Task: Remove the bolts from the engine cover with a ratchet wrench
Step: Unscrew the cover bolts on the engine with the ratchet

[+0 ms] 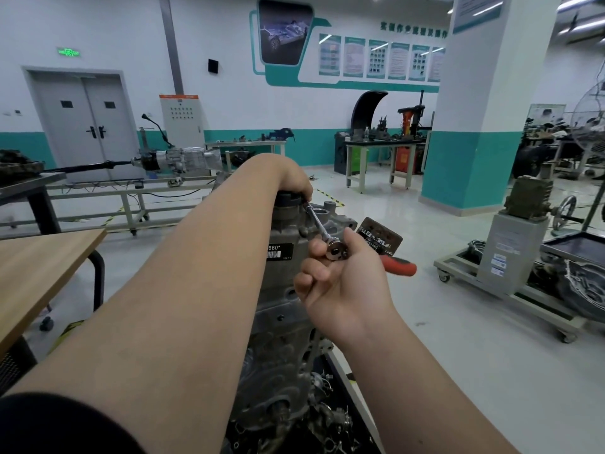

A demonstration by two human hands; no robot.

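Right hand (343,286) grips the ratchet wrench (337,250) head; left hand (291,178), at 11 o'clock, pinches its extension (317,219) tip against the engine cover (285,222); bolt hidden, probably not yet out

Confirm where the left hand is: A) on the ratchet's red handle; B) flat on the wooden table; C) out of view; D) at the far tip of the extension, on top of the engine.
D: the left hand curls over the far tip of the extension atop the engine, while the right hand holds the ratchet at its head.
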